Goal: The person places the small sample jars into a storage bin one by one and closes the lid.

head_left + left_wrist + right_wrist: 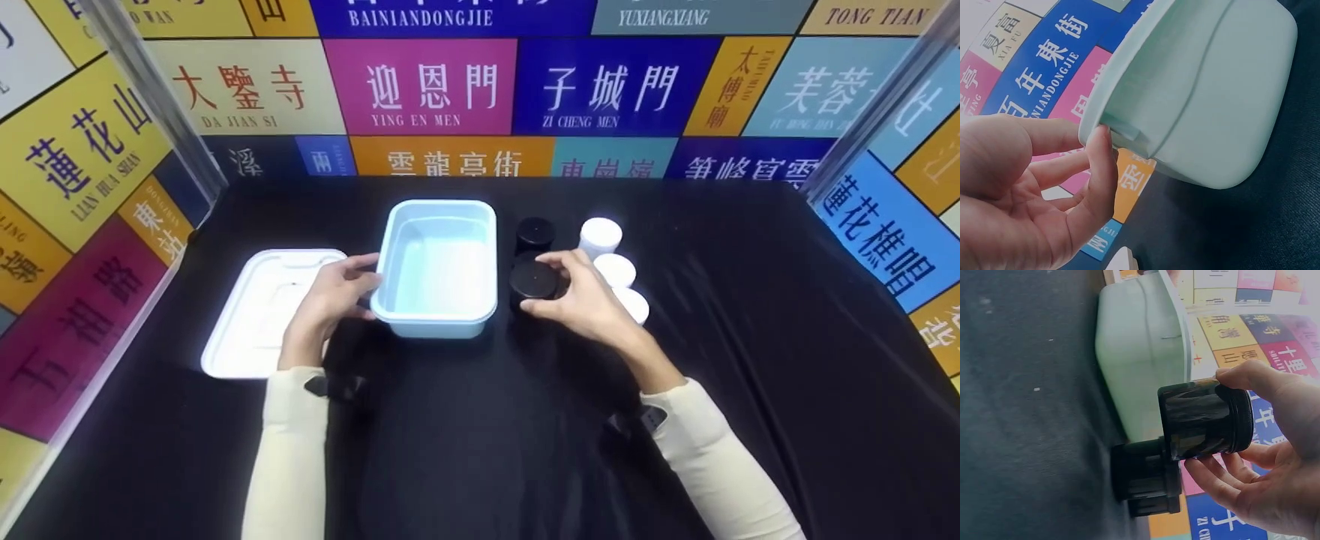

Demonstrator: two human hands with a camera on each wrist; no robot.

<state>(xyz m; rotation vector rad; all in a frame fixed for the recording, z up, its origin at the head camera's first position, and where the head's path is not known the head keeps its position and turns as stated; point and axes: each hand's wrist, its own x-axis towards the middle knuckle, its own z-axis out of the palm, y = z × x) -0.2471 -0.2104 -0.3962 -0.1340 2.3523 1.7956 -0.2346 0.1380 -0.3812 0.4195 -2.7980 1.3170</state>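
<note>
A pale blue-green plastic tub (pixel 439 328) stands without a lid on the black cloth. My left hand (pixel 330 296) pinches its left rim, thumb (pixel 1102 174) against the edge and other fingers partly behind it. To the right of the tub, my right hand (pixel 581 296) grips a black jar (pixel 1202 419) with a black screw lid (pixel 534 280), thumb on one side and fingers on the other. That jar is held above the cloth. Further black jars (pixel 1143 467) stand just beyond it, partly hidden; one black lid (pixel 535 231) shows in the head view.
Three white jars (pixel 601 236) form a row right of the black ones, the nearest partly behind my right hand. A white lid (pixel 255 322) lies flat left of the tub, partly under my left hand. Printed panels (pixel 420 86) wall the back and sides.
</note>
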